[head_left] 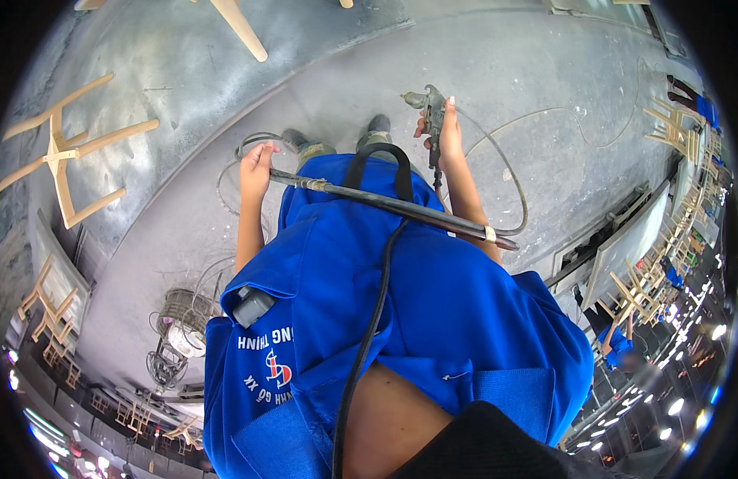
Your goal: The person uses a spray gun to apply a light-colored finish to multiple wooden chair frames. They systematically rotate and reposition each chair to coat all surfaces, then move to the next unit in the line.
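Observation:
My right hand [450,132] is wrapped around the grip of a spray gun [434,120], held out ahead of me with its nozzle pointing left. From the base of the gun a thin hose hangs down. On the left, my left hand [259,157] is closed round a dark hose [369,197]. Pale tape binds this hose to another beside it, and both run across my front to my right forearm. A loop of hose curls just beyond my left hand.
Pale wooden chair frames [59,153] stand at the left, with more along the right [672,132]. A thin hose [577,116] trails over the grey floor. A coil-wrapped pail [184,319] sits at lower left. People in blue [616,351] are at the right.

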`<state>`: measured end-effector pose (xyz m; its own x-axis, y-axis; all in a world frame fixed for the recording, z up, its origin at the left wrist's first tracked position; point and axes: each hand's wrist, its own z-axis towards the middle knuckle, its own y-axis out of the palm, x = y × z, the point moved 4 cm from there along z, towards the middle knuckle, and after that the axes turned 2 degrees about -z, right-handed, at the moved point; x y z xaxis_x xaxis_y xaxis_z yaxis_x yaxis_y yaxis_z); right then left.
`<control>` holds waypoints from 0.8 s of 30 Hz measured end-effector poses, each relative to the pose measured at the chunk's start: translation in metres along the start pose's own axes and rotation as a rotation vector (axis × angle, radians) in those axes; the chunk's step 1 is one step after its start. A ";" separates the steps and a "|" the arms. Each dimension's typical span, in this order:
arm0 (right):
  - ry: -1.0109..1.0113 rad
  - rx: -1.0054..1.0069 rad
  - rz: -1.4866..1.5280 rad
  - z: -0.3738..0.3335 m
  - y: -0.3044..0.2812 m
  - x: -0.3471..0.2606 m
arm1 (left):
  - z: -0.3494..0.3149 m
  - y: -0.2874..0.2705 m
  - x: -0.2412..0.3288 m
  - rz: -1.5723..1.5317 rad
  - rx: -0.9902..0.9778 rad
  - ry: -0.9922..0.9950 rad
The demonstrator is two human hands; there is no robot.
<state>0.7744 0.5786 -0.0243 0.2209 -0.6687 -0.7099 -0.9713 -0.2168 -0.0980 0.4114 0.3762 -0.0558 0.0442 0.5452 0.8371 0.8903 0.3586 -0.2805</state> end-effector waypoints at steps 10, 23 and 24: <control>0.037 -0.024 0.066 0.010 0.017 -0.020 | 0.007 -0.009 0.008 -0.042 0.026 -0.025; 0.143 -0.211 0.413 0.106 0.154 0.008 | -0.025 -0.089 0.005 0.008 0.159 -0.068; 0.203 -0.141 0.368 0.113 0.159 0.020 | -0.026 -0.098 0.005 0.030 0.163 -0.080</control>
<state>0.6146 0.6111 -0.1333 -0.1108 -0.8424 -0.5273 -0.9701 -0.0235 0.2414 0.3364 0.3239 -0.0123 0.0281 0.6138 0.7889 0.8037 0.4554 -0.3830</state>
